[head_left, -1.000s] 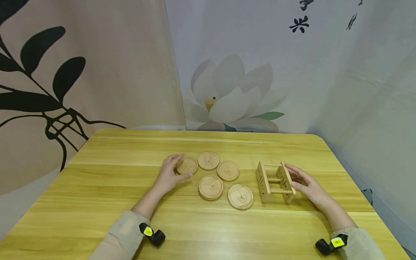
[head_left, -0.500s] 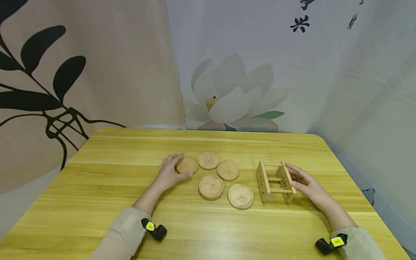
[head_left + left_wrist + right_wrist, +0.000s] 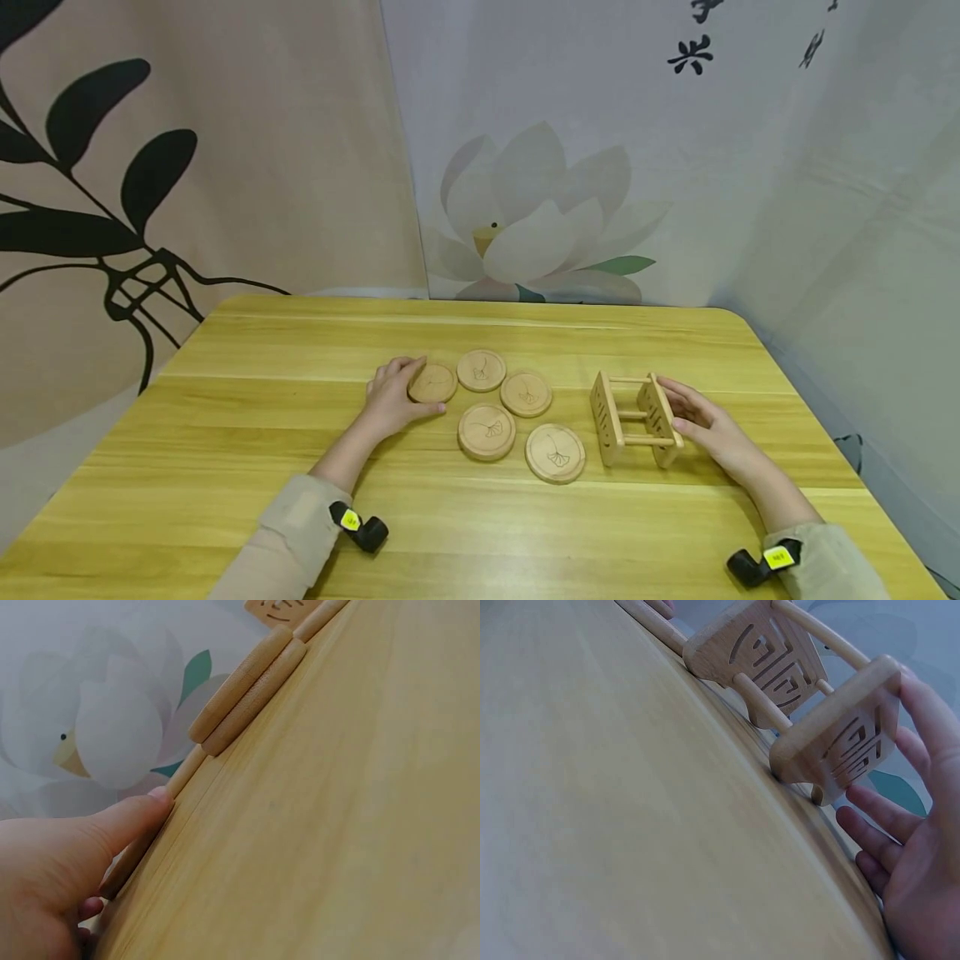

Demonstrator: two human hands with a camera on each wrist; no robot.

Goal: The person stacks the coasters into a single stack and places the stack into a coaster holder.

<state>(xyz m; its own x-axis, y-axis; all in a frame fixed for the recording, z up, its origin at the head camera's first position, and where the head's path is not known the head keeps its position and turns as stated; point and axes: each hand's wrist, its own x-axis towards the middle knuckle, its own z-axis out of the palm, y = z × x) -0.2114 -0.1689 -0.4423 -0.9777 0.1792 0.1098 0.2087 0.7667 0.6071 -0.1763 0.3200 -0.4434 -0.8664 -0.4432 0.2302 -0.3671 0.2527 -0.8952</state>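
Several round wooden coasters with engraved leaf drawings lie on the wooden table. My left hand point(image 3: 392, 403) holds the leftmost coaster point(image 3: 437, 383) across its rim, fingers at the far left and thumb at the near side. In the left wrist view the thumb lies along the coaster's dark edge point(image 3: 126, 871); the other fingertips are mostly hidden. My right hand point(image 3: 708, 427) grips the right end panel of a wooden coaster holder point(image 3: 604, 425), thumb on the near edge and index finger round the far one. Its lower fingers point(image 3: 874, 838) spread loosely beside the panel point(image 3: 855, 746).
Between my hands lie a back coaster point(image 3: 482, 372), a middle coaster point(image 3: 527, 395) and a front coaster point(image 3: 555, 455). Two coasters are stacked point(image 3: 487, 433) near the left hand. Printed cloth point(image 3: 540, 208) hangs behind the table point(image 3: 465, 533).
My left hand has shifted very slightly right, and the leftmost coaster a touch with it. The left forearm has edged forward. The right hand and the holder have stayed put.
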